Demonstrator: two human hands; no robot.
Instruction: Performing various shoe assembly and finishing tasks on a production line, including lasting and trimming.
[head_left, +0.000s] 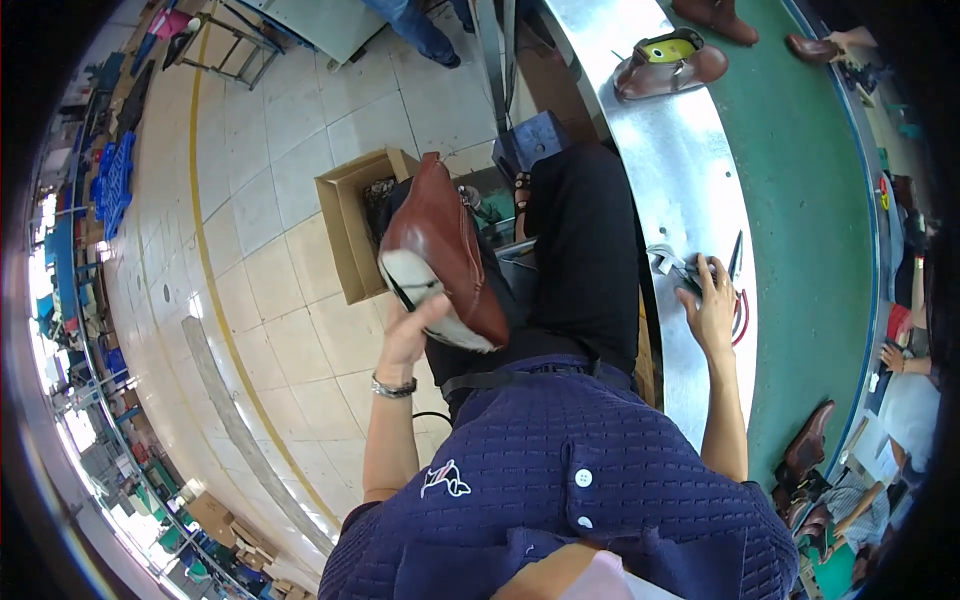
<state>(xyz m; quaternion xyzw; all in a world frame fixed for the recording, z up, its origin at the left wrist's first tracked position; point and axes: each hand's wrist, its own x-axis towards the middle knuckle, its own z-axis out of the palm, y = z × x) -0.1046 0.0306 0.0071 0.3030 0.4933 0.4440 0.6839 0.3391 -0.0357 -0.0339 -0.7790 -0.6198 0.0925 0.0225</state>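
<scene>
A brown leather shoe (445, 245) with a pale whitish sole is in my left hand (412, 335), raised above my left thigh. The thumb presses on the pale sole; the other fingers are hidden behind the shoe. My right hand (712, 312) reaches over the metal bench, thumb and fingers apart, at a cluster of small tools. A dark tool partly shows between thumb and fingers, its kind unclear. A red curved handle (742, 318) lies beside the hand, and a dark pointed tool (737, 256) near the fingertips. A small whitish piece (662, 258) lies just left of them.
Farther along the metal bench (690, 170) sits a brown shoe (672, 72) with yellow-green inside. The green conveyor surface (800, 270) beyond carries more brown shoes (808, 440). An open cardboard box (352, 235) stands by my left leg. Other people work across the conveyor.
</scene>
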